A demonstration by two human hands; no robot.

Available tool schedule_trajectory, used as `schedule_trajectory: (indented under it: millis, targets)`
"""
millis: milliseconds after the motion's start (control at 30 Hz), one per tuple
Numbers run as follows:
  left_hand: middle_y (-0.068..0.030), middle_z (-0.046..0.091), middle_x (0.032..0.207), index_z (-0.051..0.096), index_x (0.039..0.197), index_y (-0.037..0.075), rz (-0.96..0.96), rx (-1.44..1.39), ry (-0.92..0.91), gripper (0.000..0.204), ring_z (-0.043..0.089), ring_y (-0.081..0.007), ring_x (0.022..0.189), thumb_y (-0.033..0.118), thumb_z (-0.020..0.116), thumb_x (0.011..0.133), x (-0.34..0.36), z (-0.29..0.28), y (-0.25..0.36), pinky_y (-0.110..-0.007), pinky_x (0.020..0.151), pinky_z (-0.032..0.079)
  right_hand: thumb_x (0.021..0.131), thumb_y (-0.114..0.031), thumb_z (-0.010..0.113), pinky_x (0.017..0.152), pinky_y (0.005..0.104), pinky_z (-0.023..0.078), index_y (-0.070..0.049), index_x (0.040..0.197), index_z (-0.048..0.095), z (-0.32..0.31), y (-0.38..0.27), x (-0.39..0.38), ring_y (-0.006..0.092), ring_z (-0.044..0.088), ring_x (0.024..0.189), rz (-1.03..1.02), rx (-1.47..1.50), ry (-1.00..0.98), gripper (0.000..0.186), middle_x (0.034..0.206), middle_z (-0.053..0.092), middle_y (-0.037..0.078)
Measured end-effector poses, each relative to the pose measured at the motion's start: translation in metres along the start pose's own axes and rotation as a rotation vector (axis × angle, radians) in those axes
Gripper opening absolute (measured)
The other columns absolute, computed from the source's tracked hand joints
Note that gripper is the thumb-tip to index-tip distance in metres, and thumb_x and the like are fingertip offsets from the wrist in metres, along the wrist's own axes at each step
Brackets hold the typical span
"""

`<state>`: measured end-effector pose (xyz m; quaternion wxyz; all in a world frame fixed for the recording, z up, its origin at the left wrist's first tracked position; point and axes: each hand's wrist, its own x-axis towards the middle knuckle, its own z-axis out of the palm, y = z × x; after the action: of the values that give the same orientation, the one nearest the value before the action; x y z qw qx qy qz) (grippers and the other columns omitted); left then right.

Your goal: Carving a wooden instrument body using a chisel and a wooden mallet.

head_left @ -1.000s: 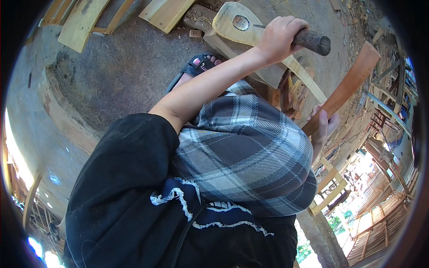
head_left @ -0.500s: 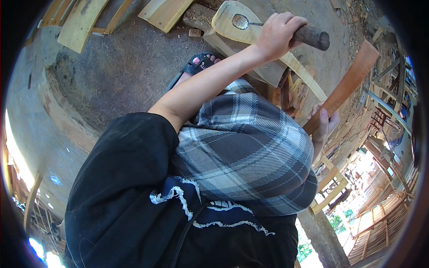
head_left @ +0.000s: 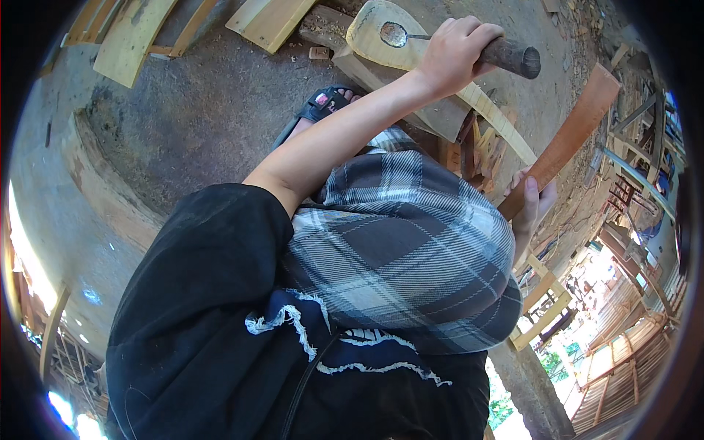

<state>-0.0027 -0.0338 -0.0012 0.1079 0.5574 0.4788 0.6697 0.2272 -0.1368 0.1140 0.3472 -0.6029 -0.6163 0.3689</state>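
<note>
From the left, my left forearm reaches up to my left hand [head_left: 458, 53], closed around a thick, dark wooden handle [head_left: 512, 60]. A thin metal shaft [head_left: 419, 37] leaves the other side of the fist and meets a round whitish patch on a pale, paddle-shaped board [head_left: 370, 31]. What the tool's tip looks like there is hard to tell. Lower right, my right hand [head_left: 532, 196] comes out from behind my knee. It grips a long, flat, reddish-brown piece of wood [head_left: 576, 132] that widens toward its far end; my knee hides its near end.
A thick wooden beam [head_left: 433, 110] lies beneath the pale board, with wood offcuts [head_left: 484, 150] beside it. My sandalled foot [head_left: 326, 104] rests left of the beam. Cut planks [head_left: 136, 40] lie at top left; piled wood pieces [head_left: 638, 139] stand far right.
Both hands keep their holds. The dark handle and the reddish-brown wood have shifted only very slightly; all else looks the same.
</note>
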Motion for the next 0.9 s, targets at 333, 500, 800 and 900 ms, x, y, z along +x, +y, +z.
schedule_trajectory:
  millis: [333,500,800,900]
  targets:
    - [-0.0067,0.058,0.091,0.056,0.11,0.015,0.013,-0.008,0.01,0.048,0.057,-0.0297,0.085,0.017,0.079,0.067,-0.001,0.0,-0.005,-0.04,0.077,0.045,0.08,-0.035,0.069,0.05,0.0298,0.044,0.003,0.096,0.052,0.002,0.001,0.0,0.0159,0.049,0.064,0.013,-0.006,-0.005,0.045,0.077,0.049,0.008]
    - [-0.0068,0.058,0.092,0.057,0.11,0.015,-0.004,0.009,-0.006,0.049,0.057,-0.0299,0.085,0.017,0.079,0.066,-0.001,0.0,-0.004,-0.04,0.077,0.045,0.08,-0.035,0.068,0.05,0.0299,0.044,0.003,0.096,0.052,0.001,0.0,0.0,0.0159,0.05,0.064,0.011,0.002,-0.017,0.044,0.077,0.049,0.008]
    - [-0.0073,0.057,0.091,0.055,0.11,0.013,0.042,-0.021,0.008,0.049,0.058,-0.0299,0.086,0.016,0.078,0.066,-0.003,0.001,-0.002,-0.041,0.078,0.045,0.079,-0.037,0.069,0.069,0.0268,0.044,0.004,0.108,0.055,-0.007,0.004,-0.002,0.0126,0.052,0.078,0.076,-0.014,-0.035,0.051,0.09,0.057,0.006]
    - [-0.008,0.057,0.091,0.055,0.109,0.013,0.033,-0.019,0.009,0.049,0.057,-0.0307,0.085,0.015,0.078,0.067,-0.003,0.0,-0.003,-0.041,0.077,0.045,0.079,-0.037,0.069,0.05,0.0297,0.044,0.003,0.095,0.052,0.002,0.001,0.0,0.0157,0.05,0.063,0.019,-0.002,-0.012,0.046,0.076,0.049,0.008]
